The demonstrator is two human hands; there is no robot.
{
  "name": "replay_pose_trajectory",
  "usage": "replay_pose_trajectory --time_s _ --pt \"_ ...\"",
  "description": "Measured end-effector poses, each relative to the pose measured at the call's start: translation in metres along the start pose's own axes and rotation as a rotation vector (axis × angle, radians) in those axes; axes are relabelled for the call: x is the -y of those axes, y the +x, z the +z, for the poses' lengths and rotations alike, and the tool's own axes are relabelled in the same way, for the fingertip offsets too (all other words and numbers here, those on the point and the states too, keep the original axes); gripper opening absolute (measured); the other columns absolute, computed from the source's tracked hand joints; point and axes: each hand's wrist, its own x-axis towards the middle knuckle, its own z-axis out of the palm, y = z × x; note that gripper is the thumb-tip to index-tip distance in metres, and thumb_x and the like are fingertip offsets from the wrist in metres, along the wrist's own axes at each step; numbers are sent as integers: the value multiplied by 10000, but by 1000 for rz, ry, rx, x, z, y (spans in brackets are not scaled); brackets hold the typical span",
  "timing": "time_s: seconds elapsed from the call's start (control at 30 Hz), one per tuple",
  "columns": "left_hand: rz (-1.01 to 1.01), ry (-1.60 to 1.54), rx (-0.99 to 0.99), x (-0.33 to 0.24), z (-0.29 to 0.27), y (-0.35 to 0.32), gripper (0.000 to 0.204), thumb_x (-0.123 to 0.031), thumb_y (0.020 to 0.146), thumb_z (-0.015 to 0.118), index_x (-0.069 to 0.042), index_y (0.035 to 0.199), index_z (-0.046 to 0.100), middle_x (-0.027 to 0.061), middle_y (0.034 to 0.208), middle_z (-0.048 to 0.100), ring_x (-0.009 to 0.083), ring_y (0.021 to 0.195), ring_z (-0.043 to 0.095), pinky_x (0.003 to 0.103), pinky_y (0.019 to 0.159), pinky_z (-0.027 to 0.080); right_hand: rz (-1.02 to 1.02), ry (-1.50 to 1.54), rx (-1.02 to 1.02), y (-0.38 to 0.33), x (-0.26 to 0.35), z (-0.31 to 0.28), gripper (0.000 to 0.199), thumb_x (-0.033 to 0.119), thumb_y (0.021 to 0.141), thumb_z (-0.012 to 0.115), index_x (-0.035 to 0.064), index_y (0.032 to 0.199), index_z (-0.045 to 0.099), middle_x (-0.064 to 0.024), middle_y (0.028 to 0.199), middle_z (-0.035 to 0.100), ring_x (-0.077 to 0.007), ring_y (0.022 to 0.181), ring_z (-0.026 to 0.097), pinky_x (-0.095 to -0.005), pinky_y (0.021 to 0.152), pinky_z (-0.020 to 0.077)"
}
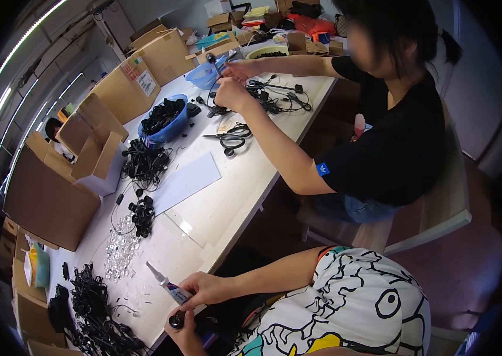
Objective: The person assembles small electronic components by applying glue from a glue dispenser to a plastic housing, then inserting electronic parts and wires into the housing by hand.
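Fingers: those of the right hand (pixel 203 289) are closed around a small glue tube (pixel 168 286), whose thin white nozzle is tilted up and away from the body; those of the left hand (pixel 184 332) are curled under a small round black part (pixel 176 321), which is held from below.

Glue tube and part: both are held at the near edge of the table (pixel 227 196), the black part just below the tube and apart from its nozzle.

Done, as judged: a heap of black wired pieces (pixel 93 314) is seen on the table to the left of the glue tube; whether these are finished cannot be told.

Left, as judged: a spread of small clear pieces (pixel 120 252) and a cluster of black caps (pixel 142 215) are laid farther along the table beyond the glue tube, so much work appears to remain. No glue is seen on the held part yet.

Farther along the table: a white sheet (pixel 187 180), a bundle of black cables (pixel 145 163), a blue bowl of black parts (pixel 168 121) and scissors (pixel 231 139) are set out well beyond the glue tube.

Co-worker: a seated person in black is seen at the far end of the table, with a cable (pixel 274 101) handled in both hands (pixel 230 92).

Surroundings: cardboard boxes (pixel 55 196) are stacked on the far side of the table from the glue tube.
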Motion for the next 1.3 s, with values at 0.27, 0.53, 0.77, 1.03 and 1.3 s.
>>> replay_pose_trajectory --time_s 0.27,0.53,0.77,1.03,1.3 --pt "41 85 84 -3 28 11 123 -38 682 629 -5 776 557 -24 596 462 45 469 367 181 433 254 8 -318 -132 -2 6 -28 251 227 739 630 -12 715 555 -79 588 532 -125 570 482 -281 546 383" --pt "-78 19 47 2 23 14 140 28 663 638 46 786 575 21 660 553 63 571 479 163 561 372 1 -521 -154 17 14 -27 291 275 796 583 -8 747 538 -128 607 525 -185 569 492 -293 557 392" --pt "-111 -17 19 -4 13 10 218 -4 670 664 17 869 577 22 750 558 92 678 512 205 654 411 -207 -784 -161 30 -2 -20 203 237 787 571 35 788 584 -156 656 554 -306 591 554 -337 520 418" --pt "-53 -175 32 33 -31 29 249 -69 748 638 24 971 578 49 830 596 86 712 540 207 652 442 46 -1008 -18 22 -43 8 276 273 881 398 48 811 542 -163 683 560 -342 663 551 -401 565 432" --pt "-213 -414 132 37 -44 24 190 -57 751 633 8 928 605 40 805 605 80 728 550 206 654 446 2 -1042 35 26 -63 11 291 288 882 408 43 792 536 -142 652 547 -323 616 544 -361 542 430"
